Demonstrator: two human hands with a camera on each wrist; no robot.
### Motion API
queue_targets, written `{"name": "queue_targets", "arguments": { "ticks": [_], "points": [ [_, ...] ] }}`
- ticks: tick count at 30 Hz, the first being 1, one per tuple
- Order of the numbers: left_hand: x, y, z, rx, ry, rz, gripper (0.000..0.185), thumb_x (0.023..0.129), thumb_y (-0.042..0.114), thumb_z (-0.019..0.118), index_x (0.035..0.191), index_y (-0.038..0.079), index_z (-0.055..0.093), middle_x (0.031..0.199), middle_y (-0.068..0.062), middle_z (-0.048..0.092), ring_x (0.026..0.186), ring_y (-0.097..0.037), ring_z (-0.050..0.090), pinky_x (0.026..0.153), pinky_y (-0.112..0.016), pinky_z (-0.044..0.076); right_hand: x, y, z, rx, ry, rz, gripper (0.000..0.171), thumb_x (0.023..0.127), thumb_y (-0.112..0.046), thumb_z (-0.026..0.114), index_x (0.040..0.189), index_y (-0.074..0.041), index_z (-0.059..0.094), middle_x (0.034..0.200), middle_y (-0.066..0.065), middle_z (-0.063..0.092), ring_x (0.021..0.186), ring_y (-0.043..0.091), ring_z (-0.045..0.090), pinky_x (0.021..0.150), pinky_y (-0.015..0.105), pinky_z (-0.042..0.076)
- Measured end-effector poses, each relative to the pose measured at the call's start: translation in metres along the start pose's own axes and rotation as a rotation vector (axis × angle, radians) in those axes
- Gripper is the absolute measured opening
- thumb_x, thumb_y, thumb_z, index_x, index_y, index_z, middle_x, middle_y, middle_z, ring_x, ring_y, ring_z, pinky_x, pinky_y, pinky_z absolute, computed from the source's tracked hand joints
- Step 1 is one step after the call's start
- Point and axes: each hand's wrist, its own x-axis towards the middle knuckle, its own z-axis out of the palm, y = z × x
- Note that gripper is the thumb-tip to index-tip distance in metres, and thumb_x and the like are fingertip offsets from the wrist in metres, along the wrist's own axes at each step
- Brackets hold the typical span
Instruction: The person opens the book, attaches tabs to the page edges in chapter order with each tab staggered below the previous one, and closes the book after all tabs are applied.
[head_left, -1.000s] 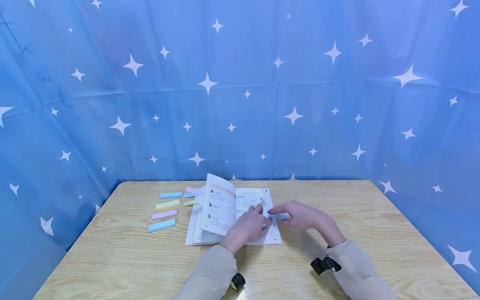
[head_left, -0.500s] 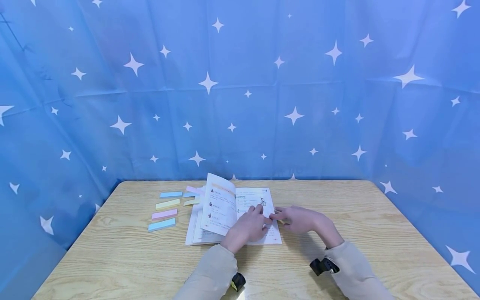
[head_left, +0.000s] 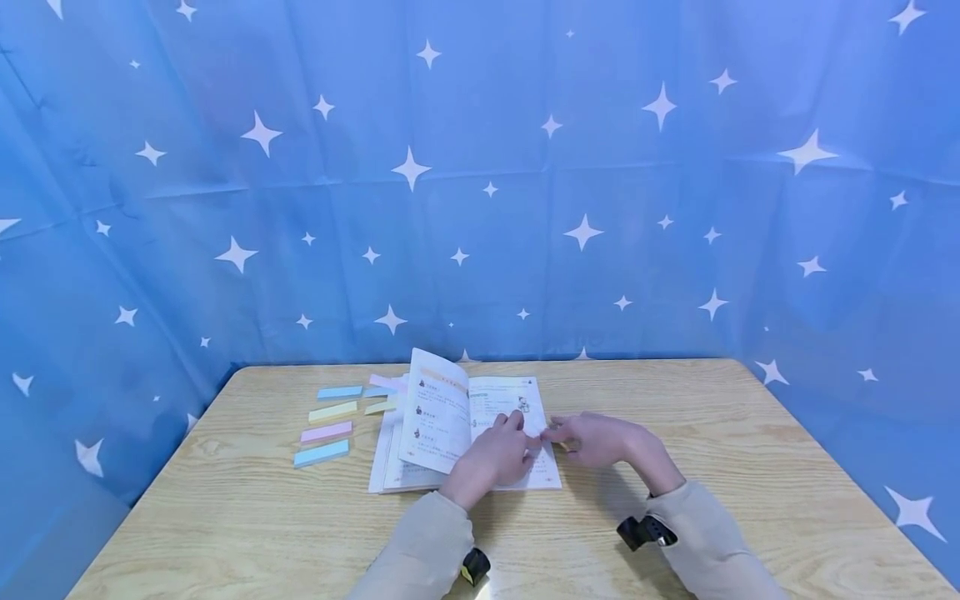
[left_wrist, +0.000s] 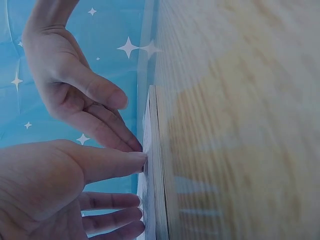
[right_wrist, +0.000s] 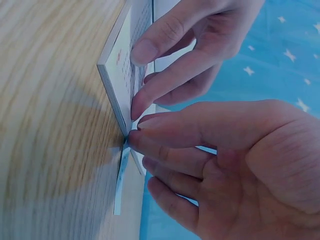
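Observation:
An open book [head_left: 504,398] lies on the wooden table, its left leaf [head_left: 435,417] standing partly raised. My left hand [head_left: 491,450] rests on the right-hand page, with fingertips touching the paper near its outer edge. Close beside it, my right hand [head_left: 603,439] has its fingertips at that same edge. In the right wrist view a blue sticky strip [right_wrist: 120,182] sticks out from the page edge, and the right fingertips [right_wrist: 134,137] touch its inner end. The head view hides most of this strip behind the right hand. Both hands' fingers are fairly straight.
Left of the book lie a yellow sticky pad [head_left: 333,412], a pink sticky pad [head_left: 326,432] and two blue ones, the nearer blue pad [head_left: 321,453] lowest. Pink, blue and yellow tabs [head_left: 380,407] stick out of the book's left side. A starry curtain [head_left: 480,208] hangs behind.
My right hand has moved from pinching the blue strip to pressing its fingertips at the page edge, slightly lower and closer to the left hand. The left hand stays in place.

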Motion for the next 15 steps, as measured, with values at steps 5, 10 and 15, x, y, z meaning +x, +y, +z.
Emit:
{"name": "queue_targets", "arguments": {
  "ticks": [5,10,15],
  "points": [
    [-0.0014,-0.0010,0.0005,-0.012,0.004,0.001,0.033,0.104,0.027,0.056,0.136,0.027,0.067,0.141,-0.012,0.048,0.121,-0.024,0.048,0.097,-0.033,0.049,-0.0008,-0.0003,-0.0011,0.028,-0.018,0.009,0.046,0.096,0.003,0.055,0.142,-0.001,0.056,0.153,0.030,0.038,0.049,0.008,0.022,0.066,0.030,0.039],
    [-0.0030,-0.0020,0.0001,-0.026,0.027,0.002,0.035,0.103,0.027,0.059,0.137,0.028,0.065,0.134,-0.009,0.051,0.114,-0.021,0.049,0.092,-0.031,0.051,-0.0030,-0.0009,-0.0026,0.035,-0.016,0.020,0.046,0.096,-0.001,0.057,0.143,-0.003,0.057,0.153,0.028,0.039,0.052,0.008,0.034,0.082,0.040,0.041],
    [-0.0039,-0.0046,0.0018,-0.043,0.062,0.004,0.039,0.102,0.027,0.061,0.140,0.028,0.063,0.129,-0.009,0.054,0.112,-0.020,0.052,0.088,-0.033,0.052,-0.0028,0.0020,-0.0034,0.044,0.006,-0.013,0.044,0.100,-0.009,0.060,0.143,-0.001,0.056,0.152,0.029,0.040,0.053,0.011,0.042,0.086,0.040,0.046]
  ]
}}
